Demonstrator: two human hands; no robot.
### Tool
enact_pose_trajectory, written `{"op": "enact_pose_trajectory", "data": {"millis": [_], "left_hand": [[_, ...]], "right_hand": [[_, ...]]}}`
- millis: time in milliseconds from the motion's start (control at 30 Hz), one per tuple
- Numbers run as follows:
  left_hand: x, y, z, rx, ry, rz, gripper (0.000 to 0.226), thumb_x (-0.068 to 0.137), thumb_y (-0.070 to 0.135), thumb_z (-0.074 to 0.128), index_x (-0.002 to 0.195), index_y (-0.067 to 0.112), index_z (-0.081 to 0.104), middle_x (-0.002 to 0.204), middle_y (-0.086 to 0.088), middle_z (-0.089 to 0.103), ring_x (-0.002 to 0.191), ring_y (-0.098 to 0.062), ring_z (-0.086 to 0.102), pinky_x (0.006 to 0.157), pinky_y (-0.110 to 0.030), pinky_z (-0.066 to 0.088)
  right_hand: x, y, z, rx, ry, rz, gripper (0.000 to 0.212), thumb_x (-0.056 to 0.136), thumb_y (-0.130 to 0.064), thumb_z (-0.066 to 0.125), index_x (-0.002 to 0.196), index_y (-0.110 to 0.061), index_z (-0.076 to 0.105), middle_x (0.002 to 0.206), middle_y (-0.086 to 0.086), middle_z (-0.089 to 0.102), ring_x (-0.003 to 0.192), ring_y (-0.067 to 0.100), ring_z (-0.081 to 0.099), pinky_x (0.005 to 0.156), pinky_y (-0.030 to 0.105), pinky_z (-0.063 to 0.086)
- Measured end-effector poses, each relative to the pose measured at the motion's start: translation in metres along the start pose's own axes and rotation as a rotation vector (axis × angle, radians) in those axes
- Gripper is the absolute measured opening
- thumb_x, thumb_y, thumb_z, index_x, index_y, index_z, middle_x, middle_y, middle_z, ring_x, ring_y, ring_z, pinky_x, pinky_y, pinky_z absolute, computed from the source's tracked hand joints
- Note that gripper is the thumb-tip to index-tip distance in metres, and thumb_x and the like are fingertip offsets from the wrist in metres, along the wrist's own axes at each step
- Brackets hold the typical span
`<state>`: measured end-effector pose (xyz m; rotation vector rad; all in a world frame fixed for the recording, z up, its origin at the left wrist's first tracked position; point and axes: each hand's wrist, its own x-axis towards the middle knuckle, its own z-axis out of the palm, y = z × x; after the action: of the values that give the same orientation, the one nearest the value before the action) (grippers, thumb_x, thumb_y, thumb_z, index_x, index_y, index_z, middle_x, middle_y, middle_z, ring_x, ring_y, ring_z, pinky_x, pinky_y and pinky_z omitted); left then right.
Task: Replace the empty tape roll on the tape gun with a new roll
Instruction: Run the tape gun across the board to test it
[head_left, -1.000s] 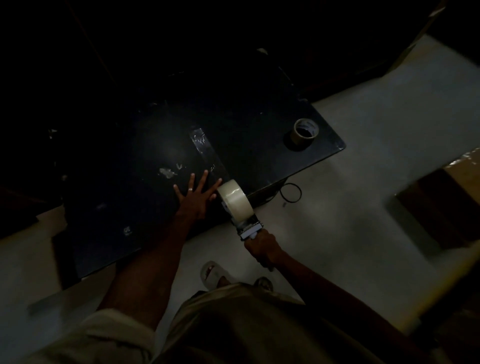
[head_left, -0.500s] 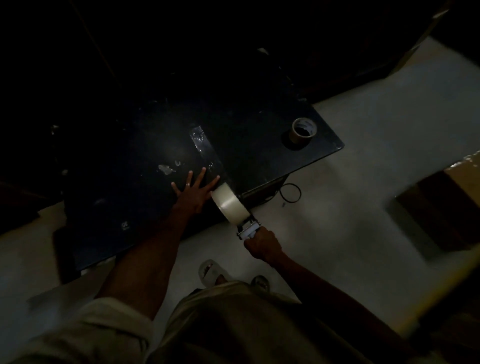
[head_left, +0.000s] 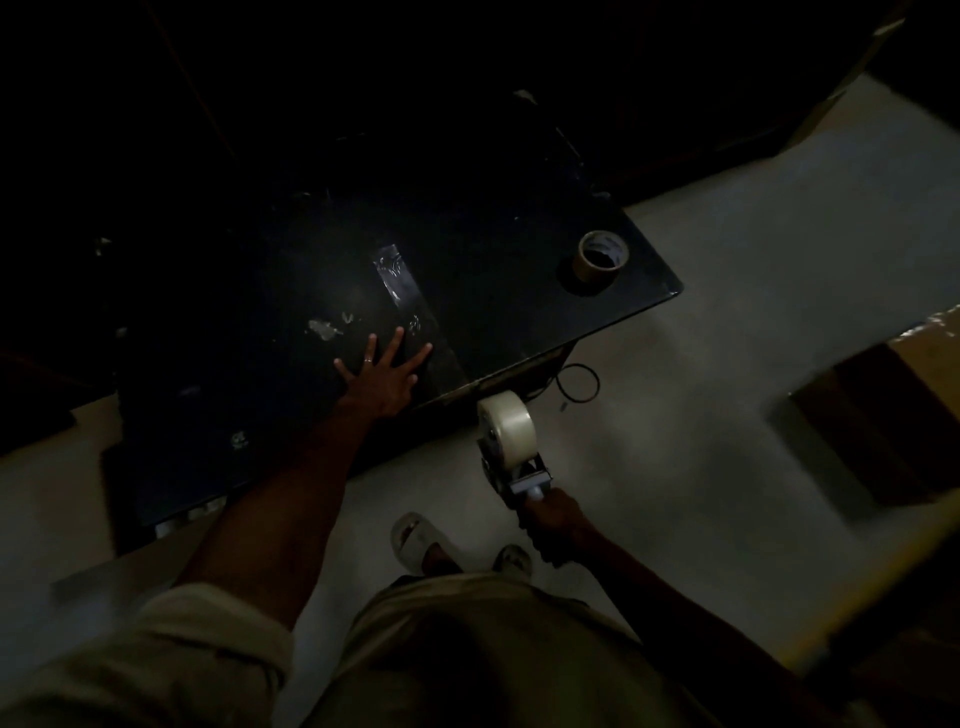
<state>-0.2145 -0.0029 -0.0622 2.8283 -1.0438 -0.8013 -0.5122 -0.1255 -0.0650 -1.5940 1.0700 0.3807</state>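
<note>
- Pointing away from the person toward the near edge of the table (head_left: 644, 291), the tape gun (head_left: 511, 457) has its long axis running from the handle close to the body up to the roll at the far end.
- A full new roll (head_left: 506, 423) of pale tape sits on the gun, just off the table's near edge and above the floor (head_left: 727, 389).
- The right hand (head_left: 553, 525) has its fingers wrapped tight around the gun's handle, holding it in the air.
- The left hand (head_left: 382, 371) lies palm down on the dark table, fingers spread wide and flat against the top, a ring on one of them.
- A strip of clear tape (head_left: 410, 306) lies stuck on the table, running from beyond the left hand's fingertips toward the near edge.
- An empty tape roll (head_left: 600, 255) lies flat near the table's right corner, well apart from both hands.
</note>
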Motion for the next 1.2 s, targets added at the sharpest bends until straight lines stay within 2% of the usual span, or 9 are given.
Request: {"op": "enact_pose_trajectory", "data": {"millis": [133, 467, 700, 800, 867, 933, 1000, 1100, 1200], "left_hand": [[-0.004, 0.002, 0.008, -0.009, 0.039, -0.010, 0.051, 0.100, 0.044, 0.024, 0.141, 0.059, -0.002, 0.158, 0.010, -0.020, 0.145, -0.037, -0.016, 0.101, -0.079, 0.001], [-0.017, -0.002, 0.032, -0.074, 0.167, -0.031, 0.052, 0.098, 0.051, 0.021, 0.146, 0.049, 0.000, 0.160, 0.010, -0.012, 0.147, -0.030, -0.011, 0.105, -0.075, -0.003], [-0.014, -0.002, 0.035, -0.145, 0.286, -0.053, 0.063, 0.096, 0.044, 0.039, 0.150, 0.036, 0.008, 0.161, 0.009, 0.003, 0.148, -0.027, 0.002, 0.109, -0.069, 0.003], [-0.015, 0.007, 0.029, -0.384, 0.412, -0.080, 0.068, 0.091, 0.030, 0.053, 0.150, 0.029, 0.019, 0.156, -0.001, 0.027, 0.145, -0.023, 0.020, 0.115, -0.059, 0.005], [-0.015, 0.016, 0.026, -0.612, 0.532, -0.092, 0.066, 0.087, 0.020, 0.055, 0.147, 0.024, 0.030, 0.144, -0.006, 0.045, 0.136, -0.022, 0.038, 0.117, -0.050, 0.018], [-0.014, 0.031, 0.021, -0.996, 0.592, -0.102, 0.061, 0.085, 0.005, 0.050, 0.144, 0.016, 0.038, 0.138, -0.011, 0.052, 0.126, -0.025, 0.050, 0.107, -0.035, 0.041], [-0.017, 0.051, 0.010, -1.421, 0.578, -0.193, 0.059, 0.085, -0.011, 0.042, 0.142, 0.008, 0.040, 0.137, -0.018, 0.052, 0.120, -0.026, 0.055, 0.093, -0.022, 0.048], [-0.021, 0.072, -0.001, -1.888, 0.484, -0.290, 0.053, 0.087, -0.006, 0.041, 0.136, 0.011, 0.050, 0.128, -0.019, 0.059, 0.096, -0.024, 0.064, 0.080, -0.029, 0.054], [-0.025, 0.075, -0.004, -1.973, 0.347, -0.270, 0.035, 0.089, 0.013, 0.045, 0.119, 0.018, 0.064, 0.110, -0.022, 0.067, 0.078, -0.026, 0.065, 0.065, -0.033, 0.053]], "right_hand": [[0.001, -0.021, -0.005, 0.077, -0.033, 0.080, 0.033, 0.089, -0.033, 0.058, 0.067, -0.008, 0.062, 0.056, 0.004, 0.056, 0.038, 0.012, 0.049, 0.039, 0.016, 0.038], [-0.005, -0.063, -0.022, 0.231, -0.123, 0.129, 0.024, 0.083, -0.018, 0.054, 0.078, 0.002, 0.065, 0.057, 0.011, 0.053, 0.044, 0.020, 0.049, 0.047, 0.025, 0.041], [-0.010, -0.107, -0.032, 0.367, -0.176, 0.109, 0.022, 0.087, -0.015, 0.052, 0.082, 0.003, 0.064, 0.055, 0.007, 0.050, 0.041, 0.016, 0.045, 0.044, 0.022, 0.038], [-0.009, -0.129, -0.032, 0.428, -0.231, 0.134, 0.020, 0.088, -0.013, 0.050, 0.077, 0.000, 0.061, 0.056, 0.005, 0.045, 0.042, 0.015, 0.040, 0.043, 0.021, 0.033], [-0.007, -0.143, -0.031, 0.459, -0.273, 0.150, 0.019, 0.088, -0.013, 0.050, 0.076, -0.001, 0.059, 0.056, 0.003, 0.042, 0.043, 0.013, 0.038, 0.041, 0.020, 0.031], [-0.004, -0.158, -0.028, 0.493, -0.328, 0.156, 0.019, 0.088, -0.014, 0.048, 0.078, -0.002, 0.059, 0.054, 0.000, 0.040, 0.041, 0.011, 0.035, 0.040, 0.019, 0.030], [-0.002, -0.171, -0.024, 0.521, -0.383, 0.150, 0.019, 0.087, -0.015, 0.045, 0.078, -0.004, 0.058, 0.052, -0.002, 0.038, 0.041, 0.008, 0.033, 0.040, 0.018, 0.027], [0.000, -0.189, -0.017, 0.536, -0.450, 0.123, 0.019, 0.087, -0.017, 0.042, 0.079, -0.007, 0.056, 0.051, -0.005, 0.037, 0.041, 0.007, 0.033, 0.041, 0.019, 0.026], [0.006, -0.197, -0.011, 0.536, -0.473, 0.116, 0.021, 0.089, -0.020, 0.041, 0.080, -0.007, 0.055, 0.051, -0.005, 0.038, 0.042, 0.007, 0.034, 0.042, 0.020, 0.027]]}}
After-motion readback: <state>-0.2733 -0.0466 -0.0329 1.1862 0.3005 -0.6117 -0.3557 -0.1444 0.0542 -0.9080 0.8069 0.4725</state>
